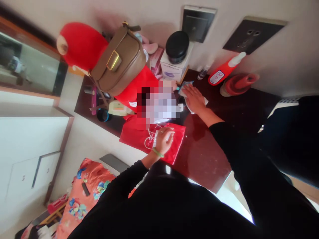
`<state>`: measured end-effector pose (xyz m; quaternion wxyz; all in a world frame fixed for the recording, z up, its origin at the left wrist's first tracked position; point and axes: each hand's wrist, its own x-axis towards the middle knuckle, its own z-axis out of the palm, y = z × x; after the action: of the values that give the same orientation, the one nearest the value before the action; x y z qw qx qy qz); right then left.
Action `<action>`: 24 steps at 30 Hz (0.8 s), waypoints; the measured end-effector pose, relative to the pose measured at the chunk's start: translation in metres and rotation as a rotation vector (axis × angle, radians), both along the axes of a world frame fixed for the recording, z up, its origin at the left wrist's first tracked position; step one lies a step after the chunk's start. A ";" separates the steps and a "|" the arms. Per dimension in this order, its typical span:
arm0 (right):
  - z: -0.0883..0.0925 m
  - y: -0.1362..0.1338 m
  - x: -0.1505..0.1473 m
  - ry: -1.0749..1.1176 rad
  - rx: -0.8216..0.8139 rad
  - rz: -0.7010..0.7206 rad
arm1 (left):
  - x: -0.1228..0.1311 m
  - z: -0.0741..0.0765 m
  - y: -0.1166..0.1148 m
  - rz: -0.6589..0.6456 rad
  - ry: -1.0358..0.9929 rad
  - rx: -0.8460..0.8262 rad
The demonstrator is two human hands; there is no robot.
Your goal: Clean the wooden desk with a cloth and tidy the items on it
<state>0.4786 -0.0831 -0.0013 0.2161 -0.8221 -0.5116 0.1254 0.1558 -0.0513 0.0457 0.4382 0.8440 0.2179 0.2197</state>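
White cloth (190, 108), rumpled | right fingers (188, 91) extended flat atop | left fingers (166, 131) curled, grip unclear

Pale wall (154, 11), dark socket (253, 35), glossy dark-red tabletop (206, 149), white cabinet (30, 139), probably a flowered bed (74, 196)

The tabletop (204, 146) looks glossy, the cloth (190, 107) matt, the handbag (126, 63) smooth and leathery.

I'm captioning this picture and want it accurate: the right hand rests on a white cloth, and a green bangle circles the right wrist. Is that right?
Not quite: the head view shows the green bangle on the wrist of the left hand. The right hand does rest on a white cloth.
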 end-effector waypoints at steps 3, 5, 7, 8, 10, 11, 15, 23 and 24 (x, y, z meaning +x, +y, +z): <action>-0.002 -0.012 0.004 0.014 0.000 0.030 | -0.018 0.001 0.009 0.110 0.003 -0.145; -0.003 -0.006 0.010 0.008 -0.002 -0.015 | -0.025 0.002 0.014 0.215 -0.008 -0.308; -0.003 0.005 0.013 -0.003 -0.015 -0.073 | -0.026 0.002 0.019 0.322 -0.028 -0.561; -0.003 0.008 0.013 -0.007 -0.022 -0.094 | -0.025 0.002 0.022 0.368 -0.049 -0.718; -0.004 0.007 0.004 -0.010 -0.035 -0.119 | -0.019 0.004 0.031 0.436 -0.110 -1.034; -0.004 0.000 -0.005 -0.014 -0.041 -0.134 | -0.015 0.005 0.036 0.459 -0.139 -1.160; -0.007 -0.063 -0.068 -0.050 -0.065 -0.207 | 0.004 0.011 0.062 0.524 -0.207 -1.392; -0.008 -0.158 -0.106 -0.026 -0.113 -0.080 | 0.001 0.006 0.061 0.510 -0.124 -1.357; -0.009 -0.155 -0.094 -0.035 -0.105 -0.124 | -0.008 0.002 0.055 0.486 -0.079 -1.271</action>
<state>0.3848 -0.2379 -0.0105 0.1710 -0.8645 -0.4561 0.1240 0.1477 0.0039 0.0475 0.7947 0.3408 0.4719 0.1721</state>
